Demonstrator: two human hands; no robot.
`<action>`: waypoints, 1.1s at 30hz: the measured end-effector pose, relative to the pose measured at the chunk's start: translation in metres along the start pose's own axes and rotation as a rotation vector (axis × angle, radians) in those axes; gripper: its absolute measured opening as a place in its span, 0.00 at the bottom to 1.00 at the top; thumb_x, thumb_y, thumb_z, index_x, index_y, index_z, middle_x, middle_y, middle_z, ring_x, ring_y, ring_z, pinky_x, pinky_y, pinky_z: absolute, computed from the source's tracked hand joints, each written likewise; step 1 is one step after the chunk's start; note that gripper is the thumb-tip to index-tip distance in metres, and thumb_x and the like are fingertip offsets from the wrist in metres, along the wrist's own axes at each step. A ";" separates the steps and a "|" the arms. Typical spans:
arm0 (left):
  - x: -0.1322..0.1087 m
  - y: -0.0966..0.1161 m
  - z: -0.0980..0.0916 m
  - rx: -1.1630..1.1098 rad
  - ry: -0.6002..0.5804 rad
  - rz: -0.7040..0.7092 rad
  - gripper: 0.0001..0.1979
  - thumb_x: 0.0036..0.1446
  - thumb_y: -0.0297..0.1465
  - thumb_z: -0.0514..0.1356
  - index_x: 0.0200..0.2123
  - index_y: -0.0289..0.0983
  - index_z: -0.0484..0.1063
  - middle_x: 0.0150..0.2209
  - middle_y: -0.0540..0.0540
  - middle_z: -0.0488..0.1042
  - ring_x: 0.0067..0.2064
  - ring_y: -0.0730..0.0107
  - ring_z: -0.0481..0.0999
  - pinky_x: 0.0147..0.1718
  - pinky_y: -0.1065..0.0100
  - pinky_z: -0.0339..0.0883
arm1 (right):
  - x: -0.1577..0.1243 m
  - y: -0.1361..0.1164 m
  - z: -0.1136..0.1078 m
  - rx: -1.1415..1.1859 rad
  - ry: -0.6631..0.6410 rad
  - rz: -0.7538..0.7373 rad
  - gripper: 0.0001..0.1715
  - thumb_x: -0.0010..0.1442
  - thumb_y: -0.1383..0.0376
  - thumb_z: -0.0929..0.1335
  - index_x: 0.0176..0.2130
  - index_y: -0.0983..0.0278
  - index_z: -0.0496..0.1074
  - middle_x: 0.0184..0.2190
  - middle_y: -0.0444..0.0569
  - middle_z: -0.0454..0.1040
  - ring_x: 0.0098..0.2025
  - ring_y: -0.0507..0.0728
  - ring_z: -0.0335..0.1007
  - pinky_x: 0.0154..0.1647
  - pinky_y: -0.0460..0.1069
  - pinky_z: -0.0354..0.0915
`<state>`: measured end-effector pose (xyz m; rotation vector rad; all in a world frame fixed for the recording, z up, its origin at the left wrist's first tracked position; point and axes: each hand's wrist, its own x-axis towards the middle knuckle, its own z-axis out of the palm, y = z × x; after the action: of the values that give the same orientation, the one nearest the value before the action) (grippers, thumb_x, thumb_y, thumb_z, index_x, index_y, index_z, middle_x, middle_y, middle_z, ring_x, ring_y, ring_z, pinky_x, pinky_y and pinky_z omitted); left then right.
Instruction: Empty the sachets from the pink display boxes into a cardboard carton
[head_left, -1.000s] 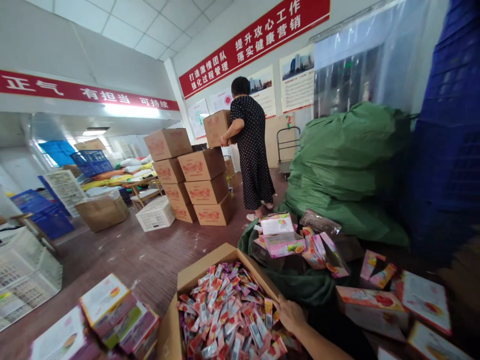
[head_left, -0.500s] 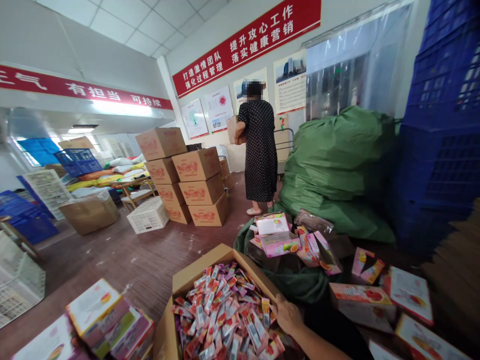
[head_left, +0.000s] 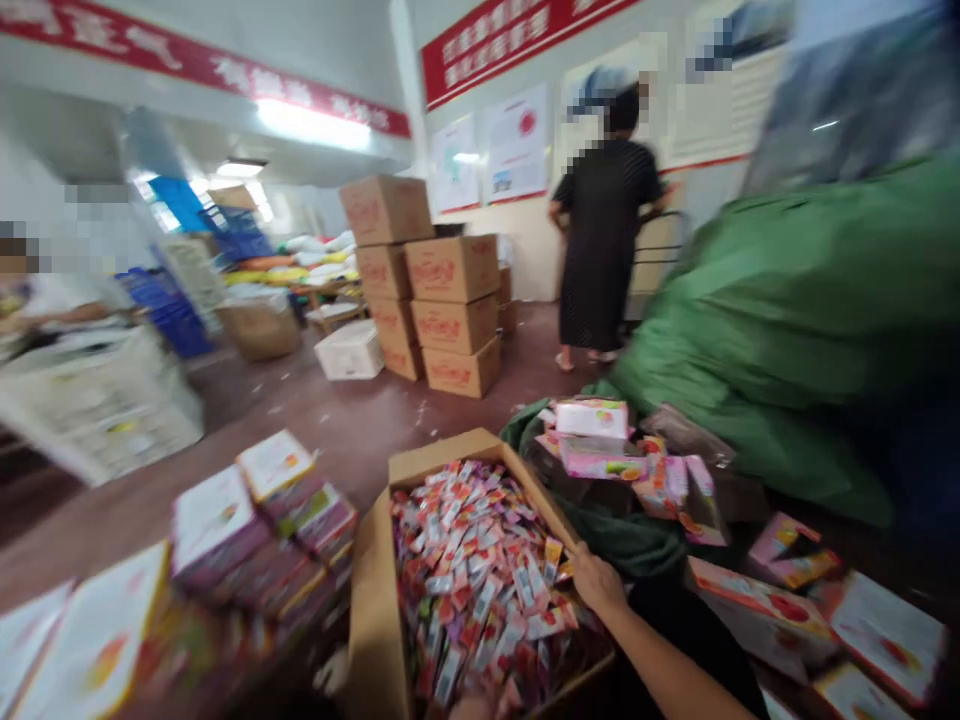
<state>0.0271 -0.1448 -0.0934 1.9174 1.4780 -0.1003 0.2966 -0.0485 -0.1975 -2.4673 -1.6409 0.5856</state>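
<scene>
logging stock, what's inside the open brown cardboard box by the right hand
The open brown cardboard box holds a heap of small, narrow printed packets, mostly pink and red. They hide its bottom; anything beneath the top layer cannot be seen.

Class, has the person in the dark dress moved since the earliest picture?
Yes: the person has moved rightward, away from the stacked cartons, with a wider gap between them now.

the sachets point(head_left: 480, 570) mix pink, red, purple and white inside a plain brown carton point(head_left: 379, 610); past its right edge, white-and-pink boxes point(head_left: 592, 420) and a plain green sack point(head_left: 810, 330).
</scene>
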 end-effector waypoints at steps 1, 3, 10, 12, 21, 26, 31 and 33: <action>-0.009 0.001 0.003 -0.077 0.022 -0.036 0.14 0.58 0.40 0.64 0.48 0.49 0.77 0.52 0.47 0.76 0.53 0.60 0.76 0.51 0.62 0.70 | -0.008 0.005 -0.001 -0.043 -0.044 0.004 0.21 0.74 0.63 0.54 0.54 0.70 0.68 0.43 0.61 0.79 0.49 0.64 0.78 0.48 0.53 0.70; -0.028 0.004 0.004 -0.258 0.087 -0.090 0.12 0.59 0.39 0.62 0.45 0.48 0.80 0.45 0.49 0.80 0.48 0.62 0.77 0.49 0.66 0.69 | -0.018 0.017 -0.003 -0.151 -0.133 0.005 0.26 0.75 0.61 0.49 0.53 0.71 0.66 0.42 0.65 0.78 0.48 0.65 0.78 0.46 0.54 0.71; -0.073 -0.025 -0.046 -0.866 0.859 0.003 0.14 0.60 0.41 0.62 0.40 0.38 0.81 0.38 0.44 0.82 0.38 0.65 0.79 0.40 0.68 0.69 | 0.000 0.054 0.000 -0.344 -0.144 0.086 0.37 0.71 0.49 0.46 0.53 0.71 0.67 0.39 0.71 0.76 0.48 0.74 0.77 0.43 0.62 0.73; -0.087 -0.051 -0.058 -0.930 1.050 -0.107 0.14 0.59 0.41 0.61 0.38 0.38 0.80 0.35 0.45 0.81 0.36 0.66 0.77 0.38 0.68 0.70 | 0.001 0.062 0.002 -0.325 -0.136 0.090 0.35 0.69 0.48 0.50 0.53 0.69 0.67 0.37 0.73 0.76 0.48 0.76 0.77 0.43 0.65 0.73; -0.139 -0.216 -0.152 -0.370 1.341 -1.011 0.53 0.44 0.52 0.72 0.67 0.35 0.58 0.71 0.27 0.48 0.72 0.36 0.44 0.68 0.44 0.45 | 0.003 0.065 0.006 -0.241 -0.096 0.188 0.31 0.55 0.44 0.55 0.50 0.55 0.66 0.34 0.74 0.72 0.47 0.78 0.74 0.41 0.68 0.71; -0.127 -0.274 -0.194 -0.495 1.122 -1.159 0.63 0.39 0.54 0.74 0.71 0.35 0.50 0.73 0.23 0.36 0.72 0.26 0.38 0.66 0.34 0.42 | -0.007 0.049 -0.007 -0.306 -0.098 0.194 0.41 0.61 0.44 0.52 0.59 0.66 0.64 0.42 0.78 0.73 0.51 0.78 0.73 0.46 0.68 0.71; -0.135 -0.300 -0.160 -0.500 1.253 -1.306 0.47 0.65 0.53 0.53 0.72 0.29 0.37 0.72 0.25 0.41 0.73 0.48 0.44 0.69 0.49 0.46 | -0.019 0.032 -0.021 -0.354 -0.122 0.218 0.48 0.67 0.45 0.48 0.60 0.82 0.63 0.49 0.82 0.71 0.57 0.80 0.68 0.54 0.67 0.69; -0.147 -0.304 -0.124 -0.484 1.207 -1.411 0.46 0.66 0.52 0.53 0.71 0.28 0.37 0.71 0.25 0.45 0.73 0.48 0.46 0.68 0.48 0.48 | -0.020 0.032 -0.023 -0.384 -0.119 0.232 0.47 0.68 0.46 0.48 0.61 0.83 0.63 0.49 0.82 0.71 0.57 0.80 0.68 0.54 0.67 0.69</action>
<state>-0.3317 -0.1645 -0.0784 0.0886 2.9546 0.8150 0.3258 -0.0772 -0.1812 -2.9820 -1.6528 0.4882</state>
